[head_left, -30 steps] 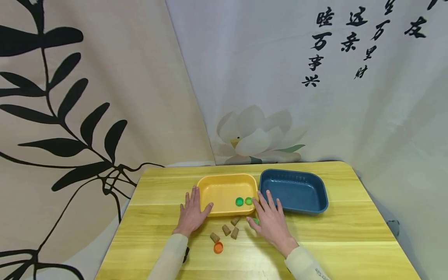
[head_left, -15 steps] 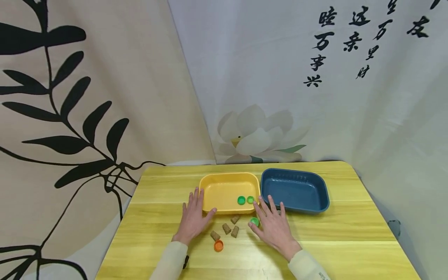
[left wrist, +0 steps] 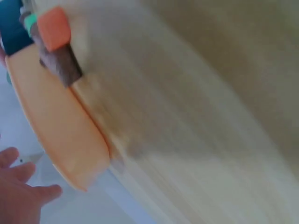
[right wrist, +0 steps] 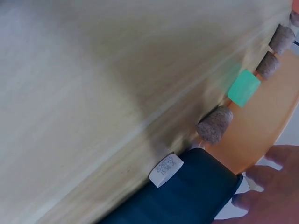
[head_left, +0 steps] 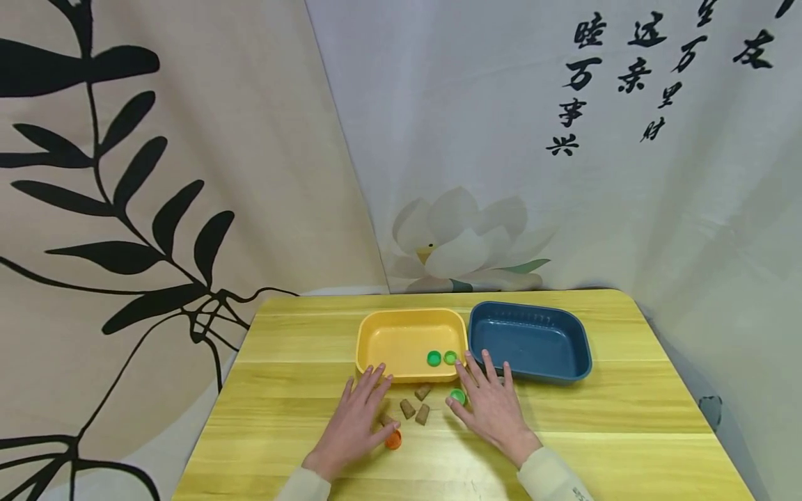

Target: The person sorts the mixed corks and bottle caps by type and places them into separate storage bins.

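Observation:
My left hand (head_left: 354,426) reaches over the table with fingers extended, fingertips at the near rim of the yellow tray (head_left: 388,320). Its thumb tip overlaps an orange bottle cap (head_left: 393,440) in the head view, and one cork stopper (head_left: 386,419) there is partly hidden. My right hand (head_left: 491,410) has its fingers spread near where the two trays meet, holding nothing. By its thumb lies a green cap (head_left: 459,396). Inside the yellow tray sit a dark green cap (head_left: 434,358) and a light green cap (head_left: 450,357).
A dark blue tray (head_left: 529,307) stands right of the yellow one. Several cork stoppers (head_left: 422,415) lie in front of the yellow tray. The right wrist view shows a white cap (right wrist: 166,170) with printed marks beside the blue tray. A printed curtain (head_left: 301,174) hangs behind the table.
My left hand has moved from the yellow tray's left side toward the near side, down and right, close to the orange cap. My right hand has stayed nearly still.

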`<state>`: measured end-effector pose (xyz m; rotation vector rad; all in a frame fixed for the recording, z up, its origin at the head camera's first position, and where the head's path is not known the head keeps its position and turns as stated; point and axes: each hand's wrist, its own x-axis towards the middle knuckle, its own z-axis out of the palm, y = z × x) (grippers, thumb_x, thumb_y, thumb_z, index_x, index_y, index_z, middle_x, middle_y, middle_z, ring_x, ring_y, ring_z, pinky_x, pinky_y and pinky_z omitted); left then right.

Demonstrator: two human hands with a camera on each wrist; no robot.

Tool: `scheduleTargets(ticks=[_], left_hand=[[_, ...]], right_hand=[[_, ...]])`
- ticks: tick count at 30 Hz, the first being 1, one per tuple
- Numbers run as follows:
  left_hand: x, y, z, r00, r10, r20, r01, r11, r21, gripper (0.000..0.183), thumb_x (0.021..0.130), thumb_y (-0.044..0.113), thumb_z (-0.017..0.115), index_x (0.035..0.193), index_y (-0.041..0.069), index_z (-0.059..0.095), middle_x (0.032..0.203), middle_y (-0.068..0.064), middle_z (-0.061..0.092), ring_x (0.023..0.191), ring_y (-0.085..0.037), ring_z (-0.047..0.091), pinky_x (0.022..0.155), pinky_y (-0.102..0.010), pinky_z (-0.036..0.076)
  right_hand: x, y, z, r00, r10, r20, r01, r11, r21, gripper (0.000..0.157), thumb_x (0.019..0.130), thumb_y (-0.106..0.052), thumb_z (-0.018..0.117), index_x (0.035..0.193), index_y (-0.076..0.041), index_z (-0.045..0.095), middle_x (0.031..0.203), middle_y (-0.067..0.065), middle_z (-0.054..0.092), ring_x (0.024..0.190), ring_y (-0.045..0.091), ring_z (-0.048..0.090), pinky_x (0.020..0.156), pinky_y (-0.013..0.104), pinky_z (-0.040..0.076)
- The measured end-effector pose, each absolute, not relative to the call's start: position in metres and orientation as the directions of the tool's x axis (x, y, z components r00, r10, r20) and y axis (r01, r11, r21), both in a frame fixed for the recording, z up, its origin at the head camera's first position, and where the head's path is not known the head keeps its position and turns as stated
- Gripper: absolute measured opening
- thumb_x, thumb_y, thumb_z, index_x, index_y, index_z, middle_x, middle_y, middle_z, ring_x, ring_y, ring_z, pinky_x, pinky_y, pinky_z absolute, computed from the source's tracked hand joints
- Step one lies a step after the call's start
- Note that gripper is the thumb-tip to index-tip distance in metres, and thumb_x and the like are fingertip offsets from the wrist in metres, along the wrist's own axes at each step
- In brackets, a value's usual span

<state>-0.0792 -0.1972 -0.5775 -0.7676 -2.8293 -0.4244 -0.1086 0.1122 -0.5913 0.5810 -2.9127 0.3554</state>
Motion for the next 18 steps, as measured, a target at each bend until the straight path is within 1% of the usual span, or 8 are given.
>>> scheduleTargets(ticks=[2,5,8,13,18], left_hand=[[-0.074,-0.196,-0.579,-0.822,0.513,0.249,0.561,0.805,0.194,0.083,0.095,0.054,0.069,0.159,0.01,0.04,0.17,-0.011,0.026,0.154,-0.035,0.028,0.116,-0.067,0.03],[-0.07,-0.194,-0.579,-0.782,0.571,0.252,0.615,0.773,0.156,0.078,0.094,0.052,0.071,0.156,0.012,0.045,0.168,-0.011,0.031,0.152,-0.035,0.032,0.115,-0.066,0.032],[-0.066,-0.193,-0.581,-0.758,0.612,0.226,0.645,0.754,0.121,0.073,0.094,0.052,0.071,0.153,0.015,0.05,0.165,-0.012,0.035,0.15,-0.036,0.035,0.114,-0.066,0.034],[-0.061,-0.193,-0.584,-0.731,0.662,0.166,0.679,0.73,0.076,0.07,0.094,0.053,0.07,0.153,0.019,0.052,0.161,-0.01,0.043,0.148,-0.036,0.04,0.114,-0.066,0.034],[-0.057,-0.194,-0.591,-0.698,0.706,0.118,0.714,0.698,0.052,0.057,0.098,0.047,0.067,0.148,0.023,0.056,0.153,-0.004,0.053,0.146,-0.034,0.043,0.112,-0.068,0.036]], right_hand=[[-0.109,0.112,-0.592,-0.914,-0.358,0.19,-0.392,0.898,-0.198,0.076,0.099,-0.065,0.055,0.158,-0.017,0.046,0.166,0.009,0.036,0.154,0.042,0.023,0.117,0.074,0.018],[-0.109,0.112,-0.591,-0.915,-0.357,0.187,-0.391,0.899,-0.197,0.077,0.099,-0.066,0.053,0.158,-0.018,0.046,0.166,0.009,0.035,0.154,0.042,0.022,0.117,0.074,0.018],[-0.109,0.112,-0.591,-0.916,-0.357,0.184,-0.391,0.898,-0.202,0.077,0.099,-0.066,0.053,0.158,-0.018,0.046,0.166,0.009,0.035,0.155,0.042,0.021,0.117,0.074,0.017],[-0.109,0.113,-0.592,-0.915,-0.358,0.184,-0.392,0.897,-0.206,0.076,0.099,-0.066,0.053,0.158,-0.018,0.046,0.166,0.008,0.035,0.155,0.042,0.021,0.117,0.074,0.018],[-0.108,0.113,-0.593,-0.915,-0.356,0.19,-0.392,0.897,-0.205,0.076,0.099,-0.064,0.055,0.158,-0.018,0.046,0.166,0.009,0.036,0.155,0.042,0.021,0.116,0.074,0.018]])
